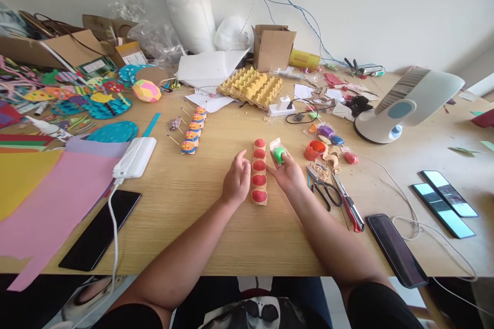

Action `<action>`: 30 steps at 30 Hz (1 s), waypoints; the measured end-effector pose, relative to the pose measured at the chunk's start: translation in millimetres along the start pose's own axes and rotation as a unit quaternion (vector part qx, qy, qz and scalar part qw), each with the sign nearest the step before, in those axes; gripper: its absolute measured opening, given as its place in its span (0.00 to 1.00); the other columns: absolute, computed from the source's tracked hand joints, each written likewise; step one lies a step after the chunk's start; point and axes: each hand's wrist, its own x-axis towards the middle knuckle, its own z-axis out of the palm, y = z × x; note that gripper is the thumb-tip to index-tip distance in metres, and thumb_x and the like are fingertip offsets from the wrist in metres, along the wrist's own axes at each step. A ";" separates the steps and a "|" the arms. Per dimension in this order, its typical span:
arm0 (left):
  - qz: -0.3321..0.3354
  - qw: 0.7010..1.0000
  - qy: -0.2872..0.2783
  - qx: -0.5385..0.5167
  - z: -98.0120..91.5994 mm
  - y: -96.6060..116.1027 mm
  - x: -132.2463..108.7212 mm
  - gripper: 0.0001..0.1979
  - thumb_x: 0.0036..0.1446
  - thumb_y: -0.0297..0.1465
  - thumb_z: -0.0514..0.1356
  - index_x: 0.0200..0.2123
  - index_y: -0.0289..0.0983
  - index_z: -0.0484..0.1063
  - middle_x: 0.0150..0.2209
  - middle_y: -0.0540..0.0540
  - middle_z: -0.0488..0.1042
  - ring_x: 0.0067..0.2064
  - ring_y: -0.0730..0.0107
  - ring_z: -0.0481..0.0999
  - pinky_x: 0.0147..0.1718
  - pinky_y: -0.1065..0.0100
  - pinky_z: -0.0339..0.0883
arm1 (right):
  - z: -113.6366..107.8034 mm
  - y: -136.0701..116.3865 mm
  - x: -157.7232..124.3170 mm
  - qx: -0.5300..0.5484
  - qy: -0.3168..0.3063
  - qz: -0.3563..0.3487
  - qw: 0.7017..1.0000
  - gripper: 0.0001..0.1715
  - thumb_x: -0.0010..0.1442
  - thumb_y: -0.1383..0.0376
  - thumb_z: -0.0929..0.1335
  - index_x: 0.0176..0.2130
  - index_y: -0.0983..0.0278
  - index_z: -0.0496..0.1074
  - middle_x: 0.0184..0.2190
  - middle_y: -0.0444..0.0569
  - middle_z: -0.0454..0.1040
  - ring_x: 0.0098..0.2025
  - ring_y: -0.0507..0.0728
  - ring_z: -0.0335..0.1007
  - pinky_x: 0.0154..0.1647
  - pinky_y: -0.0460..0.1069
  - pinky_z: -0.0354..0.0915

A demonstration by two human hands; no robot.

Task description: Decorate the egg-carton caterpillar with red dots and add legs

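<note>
A cardboard strip with several red-painted bumps [259,172] lies on the wooden table [200,205] between my hands. My left hand [236,180] rests against the strip's left side, fingers loosely curled and holding nothing I can see. My right hand [286,172] sits just right of the strip, with its fingers closed on a small green lump in clear wrap [278,153]. A finished row of orange, yellow and blue bumps on sticks [193,130] lies farther back to the left.
Scissors [326,190] and a red-handled cutter [349,205] lie right of my right hand, with an orange cup [314,149] and clay bits behind. A white fan [405,105], a yellow egg tray [250,86], phones [395,249], a white power bank [135,157] and coloured paper [57,190] surround the area.
</note>
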 end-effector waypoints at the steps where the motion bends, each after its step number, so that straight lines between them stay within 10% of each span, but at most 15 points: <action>1: 0.005 1.000 0.009 0.001 -0.4 -0.2 0.2 0.25 0.72 0.43 0.44 0.66 0.39 0.57 0.50 0.40 0.74 0.47 0.62 0.78 0.44 0.61 0.72 | -0.8 -0.9 0.4 -0.004 0.010 0.001 1.000 0.11 0.63 0.71 0.66 0.41 0.54 0.71 0.39 0.38 0.81 0.50 0.55 0.78 0.56 0.62 0.70; 5: 0.075 0.994 0.063 0.042 -3.0 2.7 1.8 0.21 0.71 0.39 0.49 0.63 0.39 0.62 0.50 0.39 0.74 0.50 0.61 0.75 0.49 0.59 0.71 | -12.0 -8.1 -12.6 -0.046 0.056 0.035 0.997 0.11 0.64 0.72 0.66 0.41 0.54 0.70 0.39 0.40 0.81 0.44 0.54 0.81 0.50 0.57 0.76; 11: 0.214 0.961 0.114 0.134 -6.6 12.5 3.2 0.05 0.64 0.34 0.60 0.41 0.40 0.74 0.46 0.41 0.74 0.55 0.55 0.70 0.60 0.49 0.63 | -36.4 -15.8 -39.0 -0.137 -0.071 -0.034 0.987 0.16 0.53 0.66 0.78 0.40 0.58 0.73 0.37 0.42 0.80 0.39 0.51 0.80 0.40 0.45 0.76; 17: 0.236 0.957 0.085 0.149 -6.8 20.5 -2.4 0.08 0.66 0.33 0.58 0.42 0.43 0.78 0.50 0.41 0.72 0.61 0.54 0.64 0.64 0.47 0.59 | -43.9 -13.7 -37.9 -0.204 -0.178 -0.077 0.960 0.20 0.50 0.60 0.80 0.42 0.58 0.76 0.38 0.43 0.80 0.39 0.52 0.78 0.39 0.47 0.77; 30: 0.227 0.967 0.046 0.110 -6.1 24.7 -5.2 0.09 0.66 0.32 0.57 0.34 0.42 0.75 0.50 0.43 0.74 0.62 0.55 0.61 0.65 0.46 0.56 | -51.1 -3.6 -31.1 -0.245 -0.199 -0.093 0.944 0.16 0.55 0.56 0.78 0.41 0.58 0.77 0.34 0.42 0.78 0.34 0.52 0.75 0.39 0.49 0.77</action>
